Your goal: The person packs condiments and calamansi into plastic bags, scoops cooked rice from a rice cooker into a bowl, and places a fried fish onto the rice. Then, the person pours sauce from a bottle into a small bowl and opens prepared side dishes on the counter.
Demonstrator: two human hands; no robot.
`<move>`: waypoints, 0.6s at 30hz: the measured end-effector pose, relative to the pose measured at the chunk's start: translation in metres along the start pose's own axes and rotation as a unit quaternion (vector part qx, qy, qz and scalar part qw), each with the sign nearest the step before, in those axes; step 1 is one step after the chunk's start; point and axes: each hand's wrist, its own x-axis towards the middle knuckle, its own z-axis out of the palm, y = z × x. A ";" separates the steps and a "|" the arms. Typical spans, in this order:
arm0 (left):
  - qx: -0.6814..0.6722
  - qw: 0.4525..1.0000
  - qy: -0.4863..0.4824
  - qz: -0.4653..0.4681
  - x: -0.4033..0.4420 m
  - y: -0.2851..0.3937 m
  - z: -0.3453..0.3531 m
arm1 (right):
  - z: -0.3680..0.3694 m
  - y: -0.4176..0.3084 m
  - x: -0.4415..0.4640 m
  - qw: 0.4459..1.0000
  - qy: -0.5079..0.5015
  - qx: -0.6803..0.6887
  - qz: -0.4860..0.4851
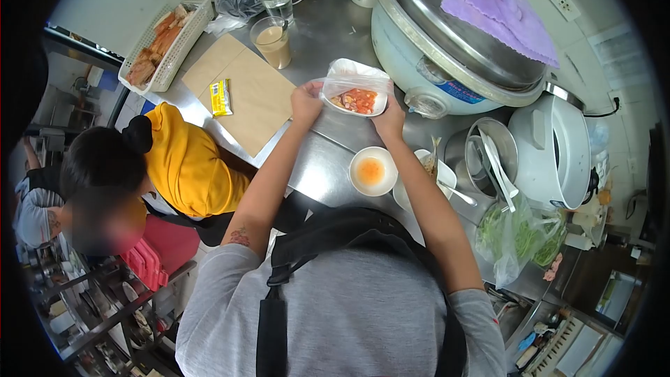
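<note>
Between my two hands is a white container (380, 106) of chopped red and pale pieces, perhaps tomato and onion, with clear plastic film (359, 82) across part of its top. My left hand (307, 104) is closed on its left edge and the film. On the right side, my right hand (391, 120) grips the container's lower corner; some fingers are hidden behind it. Below it on the steel counter stands a white bowl (357, 185) with orange-tinted liquid. A white dish (447, 176) holding a fish (434, 157) and a spoon (459, 194) is partly under my right forearm.
A large rice cooker (401, 56) with a purple cloth (488, 7) stands at the back right. Steel pot (513, 143) and bagged greens (509, 237) lie right. Left are brown paper (262, 91), yellow packet (221, 98), a drink (272, 45) and a person in yellow (192, 164).
</note>
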 end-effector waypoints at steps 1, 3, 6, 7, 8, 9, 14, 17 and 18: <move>0.029 1.000 0.005 0.006 -0.004 0.008 -0.001 | 0.001 0.001 0.000 1.000 0.009 0.004 -0.002; 0.113 0.993 0.001 0.029 -0.008 0.018 -0.001 | -0.005 0.002 0.003 1.000 -0.012 0.002 -0.011; 0.258 0.961 -0.021 0.099 -0.006 0.025 -0.002 | -0.003 0.015 0.011 0.997 -0.070 0.037 -0.024; 0.305 0.943 -0.036 0.131 -0.003 0.026 -0.001 | -0.005 0.025 0.015 0.994 -0.088 0.053 -0.026; 0.266 0.951 -0.065 0.142 -0.001 0.027 -0.003 | -0.011 0.031 0.018 0.983 -0.135 0.122 0.025; 0.226 0.957 -0.098 0.154 0.004 0.026 -0.008 | -0.014 0.034 0.021 0.963 -0.176 0.192 0.077; -0.117 0.927 -0.338 -0.114 0.029 0.011 -0.045 | -0.018 0.023 0.017 0.893 -0.107 0.364 0.242; -0.243 0.901 -0.282 -0.222 0.018 0.035 -0.049 | -0.021 0.008 0.006 0.967 -0.040 0.187 0.169; -0.196 0.920 -0.276 -0.196 0.018 0.034 -0.047 | -0.023 0.007 0.004 0.984 -0.038 0.115 0.131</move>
